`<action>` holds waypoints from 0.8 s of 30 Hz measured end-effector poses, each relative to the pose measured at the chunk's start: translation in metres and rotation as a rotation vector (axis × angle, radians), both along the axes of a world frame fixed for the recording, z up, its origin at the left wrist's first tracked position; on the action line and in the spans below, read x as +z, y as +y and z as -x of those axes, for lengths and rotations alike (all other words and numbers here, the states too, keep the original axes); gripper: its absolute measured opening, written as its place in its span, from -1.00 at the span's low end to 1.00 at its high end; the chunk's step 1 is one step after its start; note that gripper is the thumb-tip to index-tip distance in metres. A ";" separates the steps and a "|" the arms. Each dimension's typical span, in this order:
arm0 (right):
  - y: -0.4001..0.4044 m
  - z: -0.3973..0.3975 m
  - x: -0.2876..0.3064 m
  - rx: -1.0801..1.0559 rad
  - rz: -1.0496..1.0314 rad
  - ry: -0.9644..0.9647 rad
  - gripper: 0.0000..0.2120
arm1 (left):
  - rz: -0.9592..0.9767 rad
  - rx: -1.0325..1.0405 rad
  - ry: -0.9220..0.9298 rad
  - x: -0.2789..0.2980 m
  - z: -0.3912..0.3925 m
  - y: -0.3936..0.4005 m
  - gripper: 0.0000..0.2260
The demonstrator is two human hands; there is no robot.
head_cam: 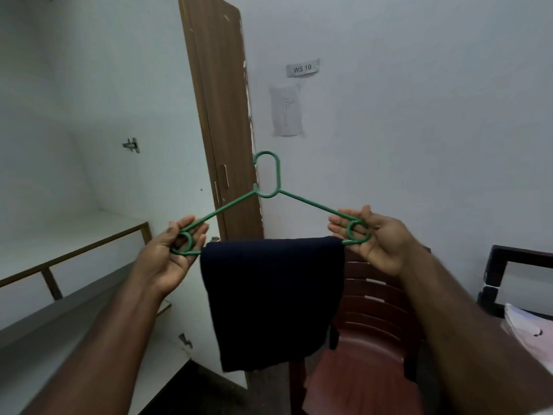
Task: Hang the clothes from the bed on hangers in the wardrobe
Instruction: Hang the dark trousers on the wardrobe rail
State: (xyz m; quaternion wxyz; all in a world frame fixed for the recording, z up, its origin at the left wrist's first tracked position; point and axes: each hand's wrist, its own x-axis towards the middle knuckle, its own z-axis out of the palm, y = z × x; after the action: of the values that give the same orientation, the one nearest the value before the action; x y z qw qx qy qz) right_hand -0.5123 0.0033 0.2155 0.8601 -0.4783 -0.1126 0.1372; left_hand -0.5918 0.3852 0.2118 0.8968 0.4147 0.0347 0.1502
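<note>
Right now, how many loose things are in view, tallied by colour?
Green: 1, the hanger, held at both ends by the left hand and right hand
Dark navy: 1, the folded garment draped over its bar
Reddish-brown: 1, the plastic chair
Total: 3

garment (pixel 270 298) over hanger (pixel 267 187) bar, chair (pixel 368 339) behind, wardrobe (pixel 98 253) left
</note>
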 end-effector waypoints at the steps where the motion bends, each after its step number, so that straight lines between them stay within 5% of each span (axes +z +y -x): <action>1: 0.021 0.004 0.001 0.023 0.001 0.000 -0.49 | -0.005 0.023 -0.002 0.001 0.008 0.020 -0.68; 12: 0.197 0.022 0.027 0.199 0.018 0.018 -0.52 | 0.040 0.235 -0.033 0.007 0.084 0.169 -0.71; 24: 0.338 -0.083 0.032 0.371 -0.004 -0.064 -0.65 | 0.044 0.432 -0.087 0.031 0.060 0.263 -0.63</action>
State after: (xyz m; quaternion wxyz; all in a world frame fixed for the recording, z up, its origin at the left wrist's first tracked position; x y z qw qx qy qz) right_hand -0.4294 0.3415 0.2480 0.8169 -0.4518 -0.2263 0.2782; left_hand -0.6518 0.6482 0.2425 0.8533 0.3710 0.0874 0.3557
